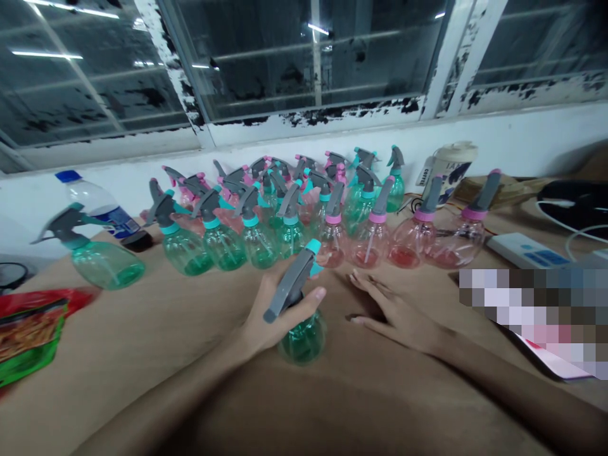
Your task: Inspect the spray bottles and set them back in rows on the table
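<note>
My left hand point(273, 316) is wrapped round the neck of a green spray bottle point(303, 342) with a grey and teal trigger head, near the middle of the table. To its right, my right hand point(392, 310) lies low over the tabletop with its fingers apart and nothing in them. Beyond both hands stands a row of spray bottles. Those on the left, such as one green bottle point(223, 247), have teal collars; those on the right, such as one pink bottle point(368, 246), have pink collars. More bottles crowd behind, partly hidden.
Apart at the left stands another green spray bottle point(109, 263), with a blue-capped drink bottle point(95, 199) behind it. A red and green food packet point(33, 335) lies at the left edge. A cup point(451, 168), a white box point(527, 250) and cables are at the right.
</note>
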Demonstrator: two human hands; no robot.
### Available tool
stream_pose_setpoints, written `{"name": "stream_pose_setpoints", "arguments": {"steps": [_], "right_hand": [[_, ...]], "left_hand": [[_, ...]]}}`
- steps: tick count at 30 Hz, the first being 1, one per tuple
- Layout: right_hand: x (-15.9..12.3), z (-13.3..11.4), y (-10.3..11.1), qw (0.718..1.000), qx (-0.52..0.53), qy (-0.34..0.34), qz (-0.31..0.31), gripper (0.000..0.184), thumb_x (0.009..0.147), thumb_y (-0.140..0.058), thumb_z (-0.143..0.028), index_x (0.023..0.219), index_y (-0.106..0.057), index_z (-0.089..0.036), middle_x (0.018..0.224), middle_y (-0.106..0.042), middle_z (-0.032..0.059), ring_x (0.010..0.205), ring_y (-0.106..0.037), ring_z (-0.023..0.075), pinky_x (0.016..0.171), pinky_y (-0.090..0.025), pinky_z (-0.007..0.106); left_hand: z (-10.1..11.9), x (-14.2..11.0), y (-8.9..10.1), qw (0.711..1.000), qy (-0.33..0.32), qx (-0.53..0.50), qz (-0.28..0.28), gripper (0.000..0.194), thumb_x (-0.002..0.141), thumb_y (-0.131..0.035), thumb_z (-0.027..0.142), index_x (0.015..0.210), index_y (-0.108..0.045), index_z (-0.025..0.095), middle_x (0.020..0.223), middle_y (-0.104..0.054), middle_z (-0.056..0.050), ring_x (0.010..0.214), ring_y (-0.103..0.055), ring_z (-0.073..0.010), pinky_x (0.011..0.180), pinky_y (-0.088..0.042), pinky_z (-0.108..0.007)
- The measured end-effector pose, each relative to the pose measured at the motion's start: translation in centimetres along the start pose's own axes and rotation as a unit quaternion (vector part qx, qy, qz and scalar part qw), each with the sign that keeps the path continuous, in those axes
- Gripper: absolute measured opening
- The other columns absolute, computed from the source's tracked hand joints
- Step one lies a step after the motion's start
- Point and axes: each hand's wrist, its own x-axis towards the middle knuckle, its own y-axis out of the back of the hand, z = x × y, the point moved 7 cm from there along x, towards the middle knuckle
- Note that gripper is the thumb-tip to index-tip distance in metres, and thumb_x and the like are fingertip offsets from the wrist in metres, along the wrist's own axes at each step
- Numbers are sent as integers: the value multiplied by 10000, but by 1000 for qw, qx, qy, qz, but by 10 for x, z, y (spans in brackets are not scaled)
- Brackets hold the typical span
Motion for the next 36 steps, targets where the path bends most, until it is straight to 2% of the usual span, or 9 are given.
{"name": "stream_pose_setpoints", "arguments": {"steps": [5, 9, 14, 20, 24, 26, 29, 31, 36], "right_hand": [[2, -6, -1, 998, -42, 46, -22, 620, 885, -447, -519, 1428, -311, -253, 1471, -356, 54, 1364, -281, 235, 1118, -265, 474], [2, -8, 0, 996, -59, 68, -22, 537, 899, -434, -501, 1372, -418, -246, 1463, -365, 55, 1365, -275, 225, 1125, -243, 466], [1, -8, -1, 994, -69, 82, -15, 538, 908, -425, -490, 1387, -383, -249, 1472, -340, 51, 1370, -262, 219, 1119, -248, 473], [1, -9, 1, 995, -61, 80, -10, 545, 906, -434, -485, 1401, -358, -269, 1469, -354, 38, 1368, -265, 221, 1122, -245, 467], [1, -3, 0, 998, -40, 40, -12, 676, 879, -462, -515, 1459, -202, -284, 1480, -339, 43, 1362, -279, 256, 1096, -294, 499], [0, 2, -1, 999, -30, 12, -8, 749, 864, -472, -533, 1475, -123, -277, 1486, -326, 54, 1357, -288, 275, 1075, -330, 512], [0, 2, -1, 1000, -17, 15, -4, 804, 865, -475, -526, 1480, -23, -274, 1485, -330, 59, 1351, -304, 272, 1066, -348, 514], [0, 0, 0, 1000, -17, 26, 0, 783, 867, -477, -517, 1478, -42, -290, 1485, -330, 52, 1350, -307, 270, 1068, -346, 512], [1, -8, 1, 997, -42, 70, -18, 604, 901, -438, -487, 1445, -235, -318, 1484, -326, 16, 1370, -262, 233, 1117, -256, 493]], "left_hand": [[2, 0, -1, 1000, 6, -15, -8, 184, 800, -563, 357, 884, -531, 196, 728, -537, -9, 640, -492, -145, 634, -444, -303], [7, 3, 0, 1000, 2, 4, -13, 174, 808, -523, 380, 785, -528, 208, 621, -478, 18, 550, -444, -136, 531, -397, -287], [8, 3, -1, 1000, -6, -2, -24, 153, 847, -476, 334, 847, -565, 209, 666, -521, 9, 581, -493, -136, 562, -416, -279], [6, 3, 0, 1000, 1, -14, -17, 90, 829, -506, 301, 809, -533, 217, 649, -514, 21, 604, -514, -138, 591, -430, -272], [7, 4, 0, 1000, 3, -3, -9, 153, 817, -508, 337, 732, -461, 219, 624, -470, 30, 538, -447, -122, 506, -379, -263], [6, 4, 0, 1000, 2, -6, -9, 147, 817, -510, 341, 754, -462, 217, 629, -454, 32, 540, -434, -120, 511, -380, -265], [3, 2, -1, 1000, 5, -6, -9, 124, 808, -529, 327, 785, -479, 217, 630, -447, 31, 558, -433, -129, 523, -375, -273], [0, 0, -2, 1000, 8, -3, -10, 118, 801, -542, 323, 776, -493, 219, 634, -467, 25, 566, -441, -137, 529, -370, -281], [-3, 0, -2, 1000, 18, -20, -12, 116, 802, -562, 324, 809, -522, 215, 674, -515, 11, 578, -470, -137, 539, -381, -279]]}}
